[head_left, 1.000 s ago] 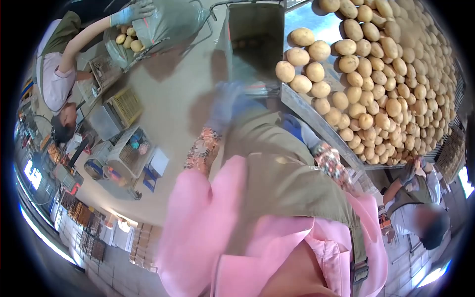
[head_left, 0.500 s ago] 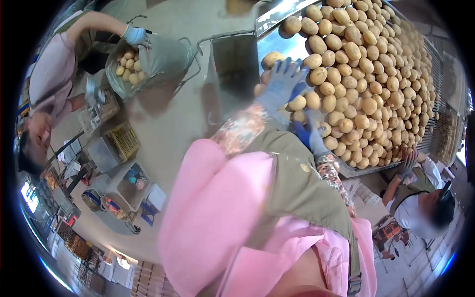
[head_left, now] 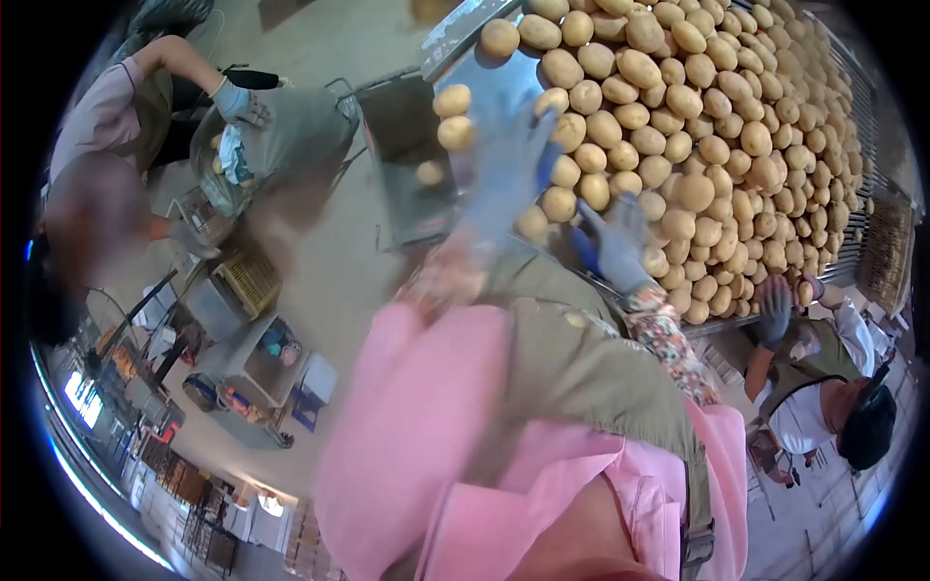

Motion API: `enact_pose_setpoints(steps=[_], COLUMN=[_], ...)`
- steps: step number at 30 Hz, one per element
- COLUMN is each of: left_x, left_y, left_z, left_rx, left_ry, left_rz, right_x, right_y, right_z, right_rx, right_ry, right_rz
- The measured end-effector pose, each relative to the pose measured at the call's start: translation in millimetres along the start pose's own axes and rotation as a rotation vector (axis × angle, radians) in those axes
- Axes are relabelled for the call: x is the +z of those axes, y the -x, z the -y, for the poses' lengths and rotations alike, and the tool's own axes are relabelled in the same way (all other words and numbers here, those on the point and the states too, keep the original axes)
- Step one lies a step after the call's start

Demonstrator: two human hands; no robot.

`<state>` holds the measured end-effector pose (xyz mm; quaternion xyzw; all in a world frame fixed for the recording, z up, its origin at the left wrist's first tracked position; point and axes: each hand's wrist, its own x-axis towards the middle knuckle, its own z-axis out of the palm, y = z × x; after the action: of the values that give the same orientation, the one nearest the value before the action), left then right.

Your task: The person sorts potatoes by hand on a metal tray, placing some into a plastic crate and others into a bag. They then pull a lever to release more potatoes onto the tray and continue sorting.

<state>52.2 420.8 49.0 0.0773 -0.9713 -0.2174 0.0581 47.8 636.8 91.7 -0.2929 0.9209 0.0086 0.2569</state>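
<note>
A broad heap of potatoes (head_left: 668,126) covers the metal sorting table in front of me. My left hand (head_left: 506,165), in a grey-blue glove, is smeared by motion at the table's left end, fingers apart. Two potatoes (head_left: 454,116) lie just left of it. A single blurred potato (head_left: 429,173) is over the grey open container (head_left: 407,121) below the edge. My right hand (head_left: 623,247), gloved alike, lies open against potatoes at the near edge, thumb spread. Neither hand shows a potato in its grip.
A person's gloved hand (head_left: 242,105) touches a translucent sack (head_left: 310,126) on the left. Another person's gloved hands (head_left: 787,300) are at the table's right corner. A yellow crate (head_left: 247,283) and grey bins (head_left: 257,358) stand on the floor at left.
My left hand has moved left, and potatoes beside it have shifted toward the container, one now over it. My right hand stays near the edge. The view has shifted slightly.
</note>
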Motion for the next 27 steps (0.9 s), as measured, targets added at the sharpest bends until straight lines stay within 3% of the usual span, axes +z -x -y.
enact_pose_setpoints(steps=[2, 3, 5, 7, 8, 9, 10, 11, 13, 15, 16, 17, 18, 19, 20, 21, 23, 26, 27], left_x=[11, 22, 36, 38, 39, 31, 20, 18, 9, -7, -10, -13, -18, -27, -25, -10, 21, 28, 18], left_y=[-58, -76, -99, -81, -68, -49, -26, -4, 39, 69, 67, 66, 66, 49, 29, 11, -17, -25, -15], left_z=[-32, -41, -51, -27, -9, 8, 23, 37, 54, 62, 60, 57, 51, 39, 34, 35, 27, 20, 25], left_rx=[0.058, 0.063, 0.042, 0.003, -0.041, -0.05, -0.058, -0.075, -0.092, 0.018, 0.021, 0.038, 0.048, 0.071, 0.085, 0.116, 0.085, -0.072, -0.095], left_ry=[0.148, 0.141, 0.015, -0.025, -0.055, -0.043, -0.03, 0.131, 0.293, -0.095, -0.102, -0.106, -0.112, -0.043, 0.02, 0.051, 0.062, 0.037, -0.043], left_rz=[-0.105, -0.101, 0.03, 0.102, 0.178, 0.208, 0.241, 0.133, 0.033, 0.167, 0.165, 0.125, 0.088, 0.017, 0.0, -0.083, -0.134, -0.036, 0.102], right_x=[2, 20, 74, -51, -51, -42, -40, -37, -17, -17, -5, 9, 37, 46, 21, 22, 25, -5, -27], right_y=[-23, -36, -50, -45, -35, -32, -21, -6, 25, 28, 18, 12, -1, -14, -20, -29, -48, -35, -32], right_z=[34, 37, 33, 25, 9, -18, -44, -64, -89, -59, -49, -30, -11, 13, 45, 58, 68, 55, 46], right_rx=[-0.152, -0.2, -0.428, 0.0, -0.15, -0.13, -0.14, -0.139, -0.208, -0.11, -0.239, -0.277, -0.348, -0.331, -0.202, -0.217, -0.53, -0.569, -0.572], right_ry=[-0.11, -0.271, 0.175, -1.041, -1.013, -0.91, -0.517, -0.12, 0.13, 0.043, -0.007, 0.024, -0.155, -0.137, 0.016, 0.016, -0.428, -0.693, -0.815], right_rz=[0.075, 0.227, -0.2, 0.539, 0.129, -0.041, -0.146, -0.236, -0.097, 0.038, -0.024, 0.001, -0.143, -0.178, -0.007, -0.006, -0.065, -0.03, 0.023])
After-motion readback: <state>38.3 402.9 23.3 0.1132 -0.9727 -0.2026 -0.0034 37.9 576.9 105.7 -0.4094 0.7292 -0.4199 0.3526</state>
